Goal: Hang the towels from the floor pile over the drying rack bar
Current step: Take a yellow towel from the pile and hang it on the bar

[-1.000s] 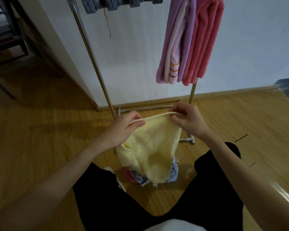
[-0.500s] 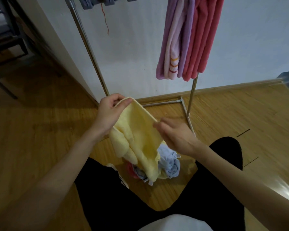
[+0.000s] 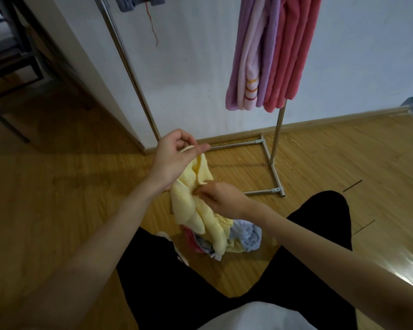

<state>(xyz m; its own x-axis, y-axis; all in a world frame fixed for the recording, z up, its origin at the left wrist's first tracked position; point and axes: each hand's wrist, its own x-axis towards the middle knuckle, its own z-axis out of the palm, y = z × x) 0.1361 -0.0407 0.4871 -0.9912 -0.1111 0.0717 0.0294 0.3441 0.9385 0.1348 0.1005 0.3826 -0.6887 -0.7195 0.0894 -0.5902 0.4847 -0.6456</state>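
A pale yellow towel (image 3: 196, 203) hangs bunched above the floor pile (image 3: 243, 236) of blue, pink and white towels. My left hand (image 3: 177, 158) pinches its top corner between thumb and fingers. Lower down, my right hand (image 3: 217, 196) grips a fold at the towel's right edge. The metal drying rack stands behind, its left pole (image 3: 129, 67) slanting up and its right pole (image 3: 278, 134) upright. Purple (image 3: 246, 55) and pink (image 3: 293, 48) towels hang from the bar, which is out of view above. A grey towel's edge (image 3: 138, 2) shows at the top.
The rack's base tubes (image 3: 272, 167) lie on the wooden floor just beyond the pile. A white wall (image 3: 200, 67) and skirting board run behind. A dark chair frame (image 3: 7, 75) stands at far left. My black-trousered knees (image 3: 320, 234) flank the pile.
The towel was stretched between both hands; my right hand let go of the top edge, dropped down and took a lower fold, while my left hand lifted its corner higher.
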